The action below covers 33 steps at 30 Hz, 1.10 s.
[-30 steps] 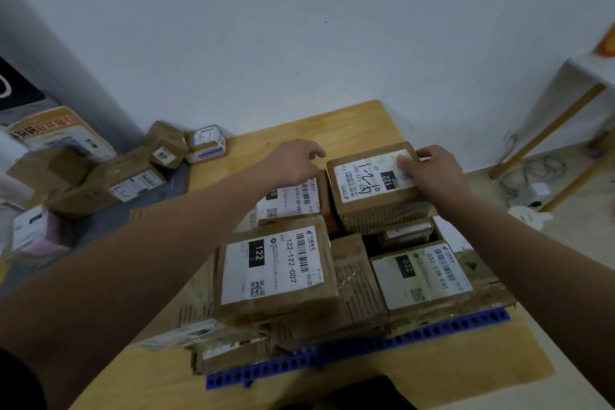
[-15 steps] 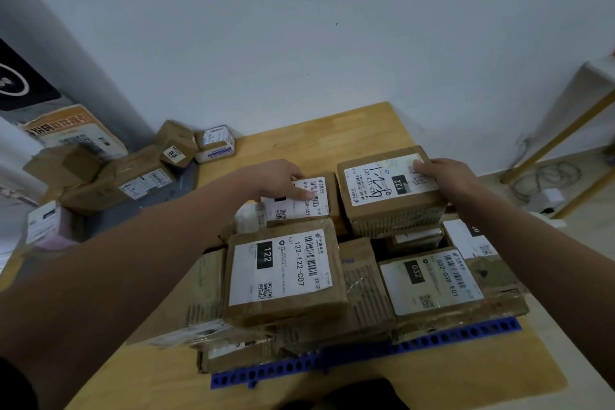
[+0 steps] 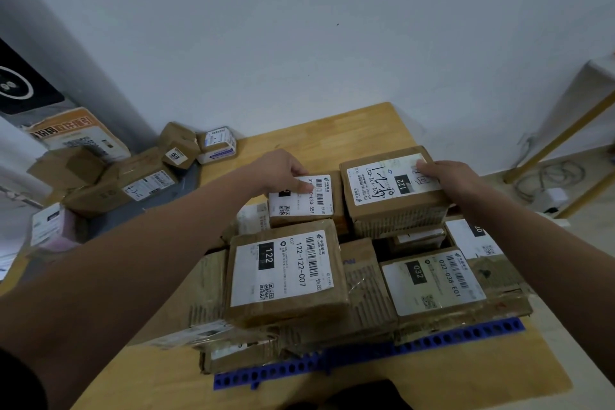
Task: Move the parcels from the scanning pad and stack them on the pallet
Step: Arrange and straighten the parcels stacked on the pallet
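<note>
Several brown parcels with white labels are stacked on the blue pallet (image 3: 366, 354) on a wooden table (image 3: 332, 130). My left hand (image 3: 283, 173) grips the far edge of a small labelled parcel (image 3: 307, 206) at the back of the stack, thumb on its label. My right hand (image 3: 447, 176) rests on top of the neighbouring back-right parcel (image 3: 382, 193), which carries a handwritten 122 label, with fingers lying over its far right corner. Closer to me lie a 122 parcel (image 3: 286, 273) and a 032 parcel (image 3: 432, 280). More parcels (image 3: 146, 183) sit on the grey scanning pad (image 3: 189, 180) at the left.
A white wall stands behind the table. An orange-printed carton (image 3: 76, 136) and a white-and-pink box (image 3: 50, 226) lie at the far left. On the right, a wooden-legged white stand (image 3: 565, 130) with cables and a white adapter (image 3: 552, 196) on the floor.
My left hand drew back from beyond the stack and settled on the small parcel, thumb now on its label. My right hand stays on the handwritten parcel.
</note>
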Each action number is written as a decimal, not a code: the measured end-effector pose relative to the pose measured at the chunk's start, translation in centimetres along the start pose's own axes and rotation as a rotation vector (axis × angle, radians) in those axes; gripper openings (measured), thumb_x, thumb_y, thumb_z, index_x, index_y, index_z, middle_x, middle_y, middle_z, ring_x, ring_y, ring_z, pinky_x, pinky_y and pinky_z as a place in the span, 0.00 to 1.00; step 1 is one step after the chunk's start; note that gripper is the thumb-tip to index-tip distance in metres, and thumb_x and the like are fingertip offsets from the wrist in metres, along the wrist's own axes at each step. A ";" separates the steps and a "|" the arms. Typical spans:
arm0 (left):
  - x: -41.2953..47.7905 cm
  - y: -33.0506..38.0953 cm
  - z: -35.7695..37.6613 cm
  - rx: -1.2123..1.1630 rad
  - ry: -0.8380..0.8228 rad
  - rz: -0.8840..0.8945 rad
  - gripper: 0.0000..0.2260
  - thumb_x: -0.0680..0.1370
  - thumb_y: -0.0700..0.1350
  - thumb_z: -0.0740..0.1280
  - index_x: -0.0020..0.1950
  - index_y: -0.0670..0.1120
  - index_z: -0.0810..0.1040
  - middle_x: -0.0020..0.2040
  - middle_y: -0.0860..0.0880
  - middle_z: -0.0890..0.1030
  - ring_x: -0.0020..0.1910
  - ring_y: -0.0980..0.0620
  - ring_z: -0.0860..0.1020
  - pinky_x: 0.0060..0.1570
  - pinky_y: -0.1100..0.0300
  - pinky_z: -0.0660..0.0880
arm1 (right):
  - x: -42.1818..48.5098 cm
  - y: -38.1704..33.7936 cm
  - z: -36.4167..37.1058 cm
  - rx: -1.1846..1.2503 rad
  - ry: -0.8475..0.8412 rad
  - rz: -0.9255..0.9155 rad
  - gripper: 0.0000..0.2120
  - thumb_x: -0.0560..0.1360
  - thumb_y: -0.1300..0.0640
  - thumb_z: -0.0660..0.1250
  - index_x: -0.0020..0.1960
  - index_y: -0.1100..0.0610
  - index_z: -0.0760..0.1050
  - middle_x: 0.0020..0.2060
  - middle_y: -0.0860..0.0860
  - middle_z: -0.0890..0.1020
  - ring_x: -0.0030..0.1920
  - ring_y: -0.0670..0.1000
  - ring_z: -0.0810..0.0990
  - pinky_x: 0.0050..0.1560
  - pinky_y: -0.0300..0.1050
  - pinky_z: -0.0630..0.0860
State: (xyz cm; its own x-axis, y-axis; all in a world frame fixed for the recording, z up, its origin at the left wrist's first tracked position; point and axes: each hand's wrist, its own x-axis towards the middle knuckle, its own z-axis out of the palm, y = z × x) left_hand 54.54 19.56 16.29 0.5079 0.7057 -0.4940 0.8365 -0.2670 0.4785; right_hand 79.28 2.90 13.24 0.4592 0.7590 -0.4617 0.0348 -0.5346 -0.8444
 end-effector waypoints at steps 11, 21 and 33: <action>-0.6 0.0 -3.3 -0.060 0.055 -0.042 0.13 0.74 0.49 0.74 0.58 0.50 0.83 0.45 0.49 0.86 0.43 0.49 0.85 0.43 0.48 0.83 | -0.3 -0.1 0.1 -0.037 0.014 0.008 0.19 0.79 0.42 0.62 0.52 0.58 0.78 0.49 0.58 0.82 0.50 0.62 0.80 0.55 0.61 0.76; -1.7 -0.8 -5.3 0.057 0.045 -0.040 0.15 0.74 0.51 0.74 0.60 0.52 0.82 0.44 0.51 0.85 0.39 0.53 0.84 0.39 0.55 0.82 | -0.2 -0.2 0.4 -0.048 0.033 -0.017 0.18 0.80 0.44 0.61 0.51 0.60 0.78 0.49 0.60 0.82 0.51 0.63 0.80 0.57 0.62 0.76; -1.4 -3.2 -5.9 0.254 -0.005 -0.069 0.18 0.73 0.54 0.73 0.63 0.54 0.80 0.41 0.56 0.84 0.39 0.57 0.83 0.43 0.55 0.82 | 1.1 -0.3 1.4 -0.020 0.120 -0.022 0.17 0.80 0.47 0.62 0.50 0.62 0.77 0.51 0.60 0.81 0.51 0.60 0.79 0.52 0.54 0.74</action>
State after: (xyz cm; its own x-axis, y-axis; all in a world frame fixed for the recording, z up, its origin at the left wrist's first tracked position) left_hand 49.99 23.32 19.72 0.4483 0.7251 -0.5227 0.8937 -0.3752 0.2459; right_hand 78.48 4.40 12.61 0.5608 0.7213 -0.4065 0.0634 -0.5269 -0.8476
